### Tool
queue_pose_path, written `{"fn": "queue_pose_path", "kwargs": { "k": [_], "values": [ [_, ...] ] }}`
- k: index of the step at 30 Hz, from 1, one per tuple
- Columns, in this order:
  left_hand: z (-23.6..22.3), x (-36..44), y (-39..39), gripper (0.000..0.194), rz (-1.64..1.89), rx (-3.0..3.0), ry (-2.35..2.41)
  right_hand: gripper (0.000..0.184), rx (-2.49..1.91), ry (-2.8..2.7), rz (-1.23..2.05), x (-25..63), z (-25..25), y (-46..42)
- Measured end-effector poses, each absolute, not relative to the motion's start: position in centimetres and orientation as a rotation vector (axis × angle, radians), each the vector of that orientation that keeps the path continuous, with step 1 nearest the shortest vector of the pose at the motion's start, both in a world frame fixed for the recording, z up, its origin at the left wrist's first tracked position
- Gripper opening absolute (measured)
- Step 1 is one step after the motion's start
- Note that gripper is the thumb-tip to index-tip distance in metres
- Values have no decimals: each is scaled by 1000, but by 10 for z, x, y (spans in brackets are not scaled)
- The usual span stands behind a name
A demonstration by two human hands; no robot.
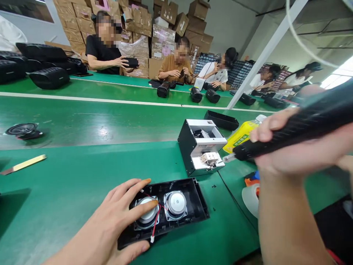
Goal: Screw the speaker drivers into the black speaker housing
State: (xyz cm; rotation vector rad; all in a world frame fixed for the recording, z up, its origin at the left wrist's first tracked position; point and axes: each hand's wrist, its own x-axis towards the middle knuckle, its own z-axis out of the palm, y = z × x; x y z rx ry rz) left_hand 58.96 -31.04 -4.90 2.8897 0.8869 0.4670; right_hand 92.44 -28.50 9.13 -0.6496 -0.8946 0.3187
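Note:
My left hand [121,209] lies over the left end of a black plastic speaker housing [197,213], thumb at the near edge and fingers reaching across, gripping it. Two round silver-backed speaker drivers [177,203] sit inside it, and red wires run to a white connector [152,239]. My right hand [298,147] is closed round a black electric screwdriver [286,134], held up at the right. Its tip points left at the front of a white-and-black screw feeder [205,147]; whether they touch I cannot tell. Small dark screws [214,186] lie beside the housing.
A yellow bottle [242,134] and a black tray [222,120] stand behind the feeder. A tape roll [250,198] is at the right. Leftward lie a loose speaker driver [23,129] and a yellow-handled blade [29,163]. Several people work across the green bench.

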Motion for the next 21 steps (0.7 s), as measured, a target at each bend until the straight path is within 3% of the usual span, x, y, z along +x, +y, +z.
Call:
{"fn": "queue_pose_path", "kwargs": {
  "k": [4, 13, 17, 21],
  "values": [
    [-48, 596, -320, 67, 524, 2894, 1005, 61, -688, -1073, 219, 927, 61, -265],
    [-38, 612, -317, 57, 465, 2911, 864, 64, -772, -1045, 269, 932, 41, -264],
    [-25, 621, -313, 29, 370, 2849, 828, 61, -765, -1055, 309, 931, 40, -265],
    [-19, 623, -313, 28, 355, 2754, 817, 61, -764, -1083, 304, 932, 42, -270]
  ]
}}
